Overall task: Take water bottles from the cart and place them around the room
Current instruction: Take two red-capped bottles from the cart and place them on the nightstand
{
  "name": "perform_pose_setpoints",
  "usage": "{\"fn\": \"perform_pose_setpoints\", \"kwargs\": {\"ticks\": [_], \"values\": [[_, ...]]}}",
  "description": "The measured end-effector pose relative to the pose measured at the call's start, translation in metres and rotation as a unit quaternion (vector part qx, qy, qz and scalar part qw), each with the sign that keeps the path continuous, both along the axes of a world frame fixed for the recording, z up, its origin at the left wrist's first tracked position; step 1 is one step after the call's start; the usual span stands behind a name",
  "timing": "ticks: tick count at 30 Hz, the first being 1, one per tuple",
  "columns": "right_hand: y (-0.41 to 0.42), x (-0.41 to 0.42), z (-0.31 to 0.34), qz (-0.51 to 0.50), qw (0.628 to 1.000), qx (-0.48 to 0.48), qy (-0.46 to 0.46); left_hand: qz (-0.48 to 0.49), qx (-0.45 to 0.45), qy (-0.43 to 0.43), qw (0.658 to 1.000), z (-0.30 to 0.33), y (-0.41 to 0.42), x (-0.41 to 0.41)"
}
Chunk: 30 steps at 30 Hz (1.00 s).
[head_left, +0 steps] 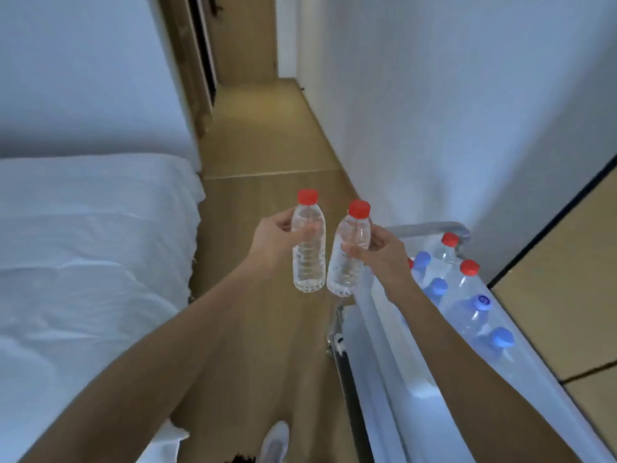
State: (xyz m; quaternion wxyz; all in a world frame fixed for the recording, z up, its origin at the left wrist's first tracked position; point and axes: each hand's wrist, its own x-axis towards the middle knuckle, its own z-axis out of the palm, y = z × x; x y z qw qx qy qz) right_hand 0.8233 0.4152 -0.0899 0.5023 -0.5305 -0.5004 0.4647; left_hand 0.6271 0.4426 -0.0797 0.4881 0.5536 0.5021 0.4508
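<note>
Risk first: both bottles were pinched high on the body by fingertips and thumb rather than wrapped in the palm, so a smooth, wet or flexing plastic wall could let one slide down and drop to the wooden floor (273,152). The two bottles hung just beside each other, nearly touching at the bases; a knock between them while walking could loosen either hold. The cart (430,227) sat close on the right, so the right forearm could clip its rail or the standing bottles on turning away.

Grip: the left hand (272,240) was closed round the left bottle (309,248), red cap up, thumb on the near side, fingers curled behind, roughly upright. The right hand (375,253) was closed the same way round the right bottle (350,259), red cap up, tilted slightly to the right at the top. Neither grip had spare opening; each held one bottle only.

Both held bottles were clear of the cart, in the air over the floor between the bed (90,248) and the cart. More bottles, red-capped and blue-capped (467,295), stood in the cart's tray. Nothing placed yet, judging from this view.
</note>
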Motion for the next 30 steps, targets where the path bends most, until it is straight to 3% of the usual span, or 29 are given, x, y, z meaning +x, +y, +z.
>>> {"fn": "perform_pose_setpoints", "kwargs": {"ticks": [8,20,30], "values": [[-0.033,-0.166,0.006,0.218,0.976,0.004,-0.017,0.215,-0.005,0.012,0.977,-0.004,-0.103,-0.162],[-0.192,-0.439,-0.011,0.396,0.918,-0.014,-0.013,0.431,-0.029,-0.011,0.902,-0.035,-0.357,-0.401],[-0.374,-0.693,-0.028,0.601,0.798,-0.024,-0.022,0.64,-0.02,0.045,0.767,-0.034,-0.591,-0.566]]}}
